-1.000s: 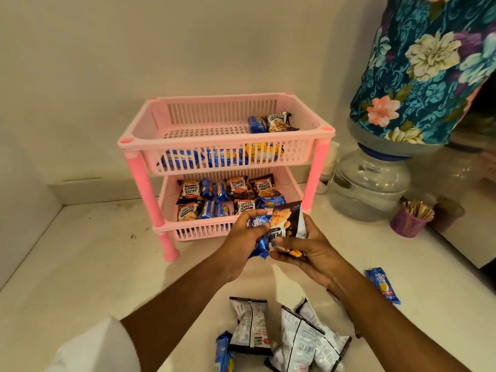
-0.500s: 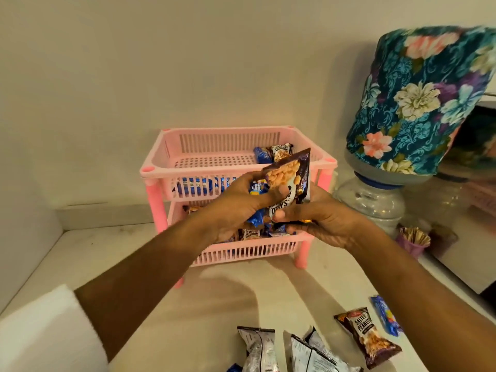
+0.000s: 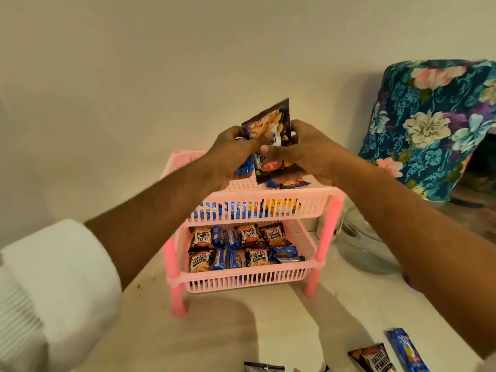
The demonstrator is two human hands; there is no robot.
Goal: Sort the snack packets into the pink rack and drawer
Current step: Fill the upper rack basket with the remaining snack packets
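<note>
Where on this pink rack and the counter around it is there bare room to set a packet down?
The pink plastic rack's top tray shows bare floor at its front left, behind the front wall. The pale counter before the rack's legs is bare. The bottom tray is crowded with peanut and blue packets.

1. Both hands have risen from in front of the rack's (image 3: 257, 196) lower tier to above its top tier.
2. The peanut packet (image 3: 271, 130) now stands upright between the left hand (image 3: 230, 154) and right hand (image 3: 308, 151).
</note>
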